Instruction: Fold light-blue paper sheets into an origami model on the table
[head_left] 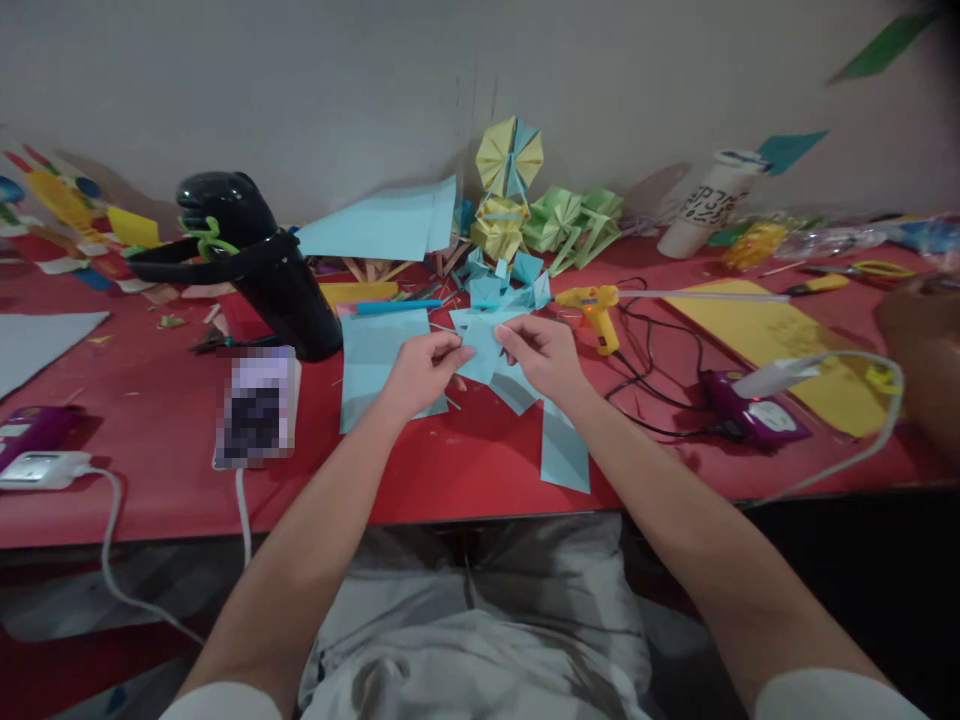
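Between my hands is a small light-blue sheet of paper (pixel 480 350), held up just above the table. My left hand (pixel 429 368) pinches its left edge between thumb and fingers. At the opposite edge, my right hand (pixel 541 352) grips it in the same way. Beneath and around it lie more light-blue paper pieces, one large sheet (pixel 379 355) to the left and a strip (pixel 564 450) near the table's front edge. Folded blue paper shapes (pixel 495 285) are heaped just behind my hands.
A yellow glue gun (pixel 596 310) lies right of my hands, its cord running near a purple power socket (pixel 754 410). A black tumbler (pixel 277 270) and a phone (pixel 259 408) stand left. Folded paper ornaments (pixel 510 160) are against the wall. Another person's hand (pixel 926 340) is at far right.
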